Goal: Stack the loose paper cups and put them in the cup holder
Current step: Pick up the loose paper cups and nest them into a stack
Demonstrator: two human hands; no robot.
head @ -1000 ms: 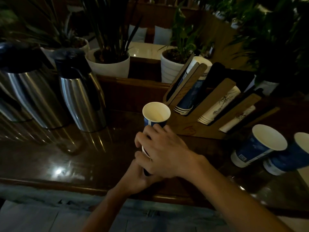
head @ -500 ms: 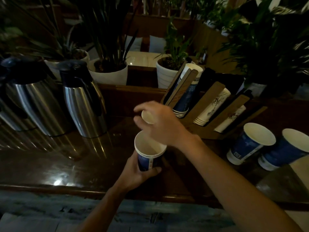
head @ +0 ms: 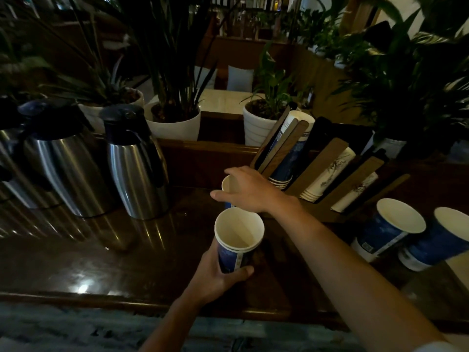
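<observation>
My left hand (head: 219,275) grips a short stack of blue paper cups (head: 238,237) upright above the dark counter; two or three nested rims show. Just behind it my right hand (head: 250,190) is closed over the top of another blue cup (head: 228,185), whose white mouth peeks out at the left. The wooden cup holder (head: 322,161) stands at the back right, its slanted slots holding sleeves of blue and white cups. Two loose blue cups (head: 388,228) (head: 441,240) stand tilted at the right.
Two steel thermos jugs (head: 137,163) (head: 63,161) stand at the left on the glossy wooden counter (head: 101,262). White plant pots (head: 175,125) (head: 258,125) line a ledge behind. A pale floor lies below the counter's front edge.
My two hands came apart: the left kept the cup stack and sank toward me, while the right reached back and closed over a separate cup.
</observation>
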